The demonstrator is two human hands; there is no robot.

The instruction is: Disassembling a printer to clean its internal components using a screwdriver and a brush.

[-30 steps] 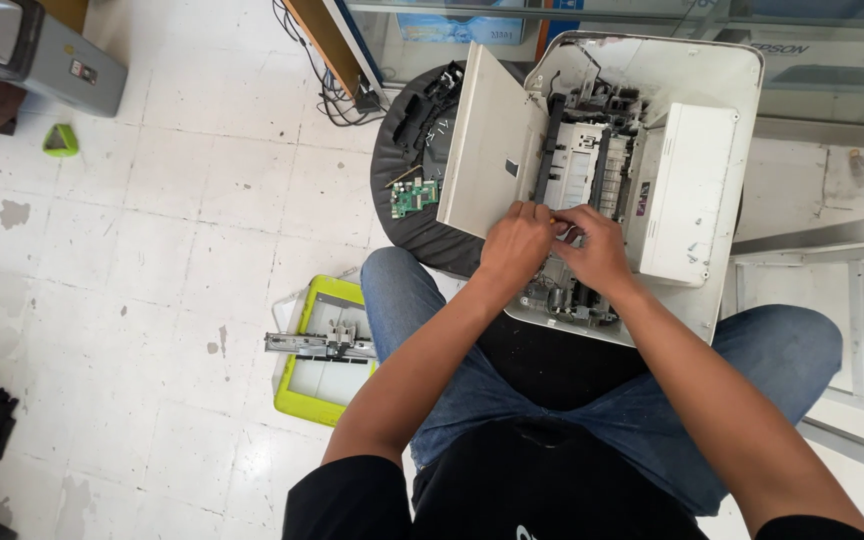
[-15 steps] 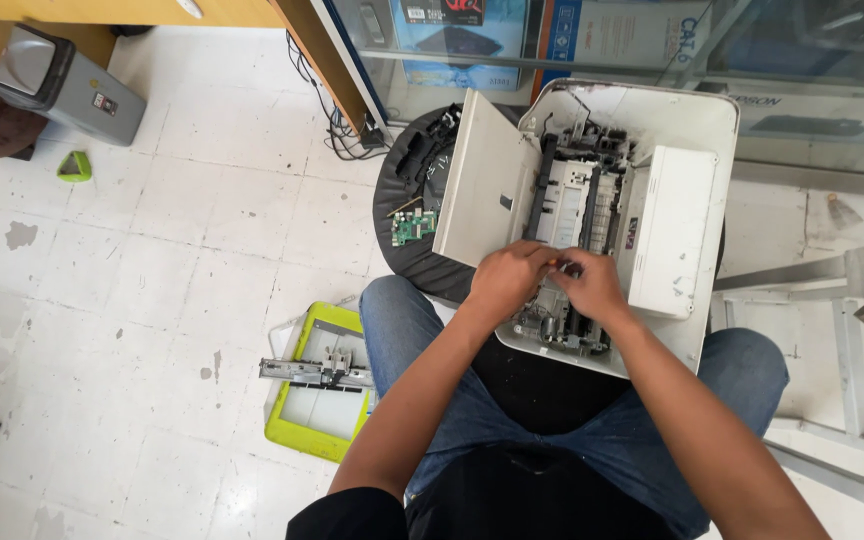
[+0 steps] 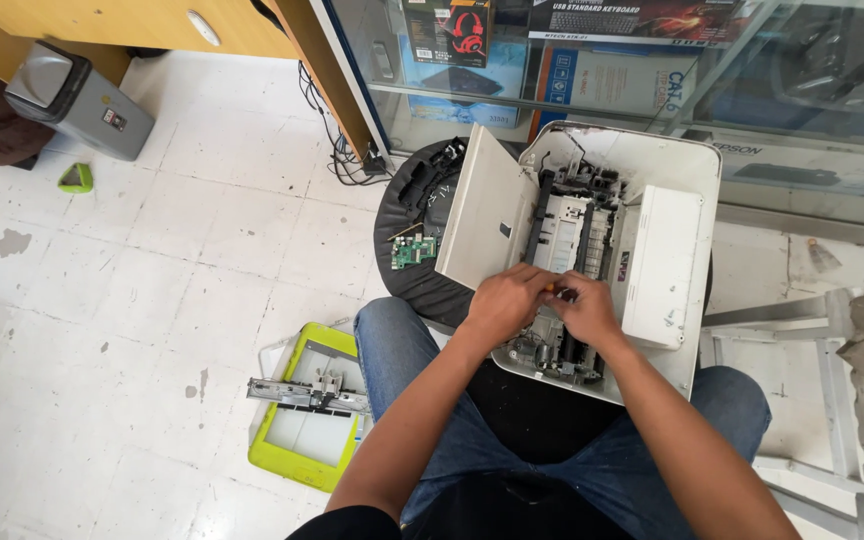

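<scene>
A white printer (image 3: 592,240) with its cover off lies open on a round black stool (image 3: 402,270), between the person's knees, and everything else sits around it. Its loose left panel (image 3: 482,225) stands tilted up on the printer's left edge, and a white block (image 3: 664,265) covers its right side, leaving the grey mechanism (image 3: 577,225) bare in the middle. Behind the printer runs a glass showcase (image 3: 572,70) with boxed goods, and cables (image 3: 337,140) trail on the tiled floor (image 3: 152,250) to the printer's rear left. Left of the printer and nearer the person, a yellow-green frame (image 3: 297,455) lies on the floor with a metal rail (image 3: 307,395) across it. Far to the rear left stands a grey bin (image 3: 77,100), with a small green piece (image 3: 76,178) just in front of it. A green circuit board (image 3: 414,250) rests on the stool, just left of the tilted panel. Both hands meet over the printer's near middle: the left hand (image 3: 507,300) is curled, knuckles up, and the right hand (image 3: 582,308) is curled beside it, touching it. Between them shows a bit of orange, perhaps a tool handle (image 3: 552,289); which hand grips it I cannot tell.
</scene>
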